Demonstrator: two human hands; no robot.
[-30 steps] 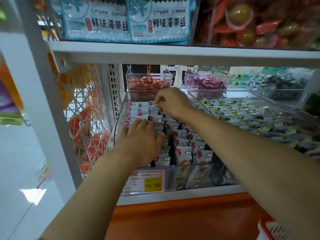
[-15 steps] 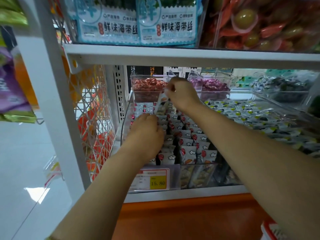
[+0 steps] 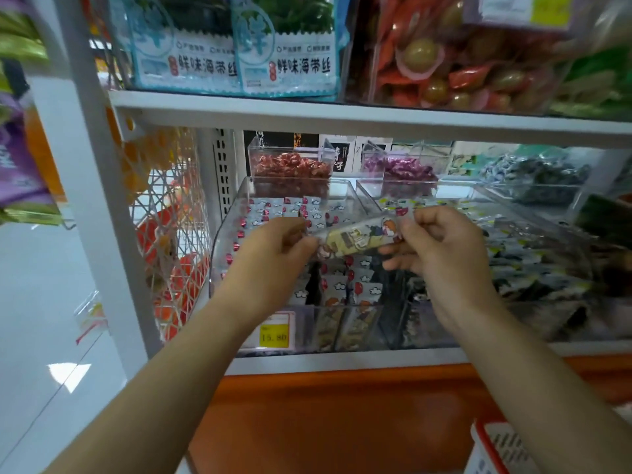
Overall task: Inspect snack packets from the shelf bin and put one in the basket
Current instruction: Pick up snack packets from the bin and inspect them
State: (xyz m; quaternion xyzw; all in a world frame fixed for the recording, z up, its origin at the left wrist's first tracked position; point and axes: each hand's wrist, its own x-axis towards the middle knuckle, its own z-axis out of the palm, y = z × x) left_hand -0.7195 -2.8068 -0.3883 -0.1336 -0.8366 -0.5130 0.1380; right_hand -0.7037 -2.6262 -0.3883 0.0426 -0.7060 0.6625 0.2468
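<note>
A long clear snack packet (image 3: 359,236) with a cartoon print and pale filling lies crosswise above the shelf bin. My left hand (image 3: 273,254) pinches its left end and my right hand (image 3: 441,248) pinches its right end. The clear plastic bin (image 3: 225,234) below holds several rows of the same packets standing upright, white with red dots. A corner of the red and white basket (image 3: 496,449) shows at the bottom right.
A yellow price tag (image 3: 273,336) reading 15.80 sits on the bin's front. More clear bins hold red sweets (image 3: 290,165), purple sweets (image 3: 400,167) and dark packets (image 3: 533,254). The white upper shelf (image 3: 342,118) carries blue seaweed bags. A netted rack (image 3: 167,234) hangs left.
My right hand has lifted one packet out of the bin and drawn it toward me. My left hand has left the packets and taken the packet's other end.
</note>
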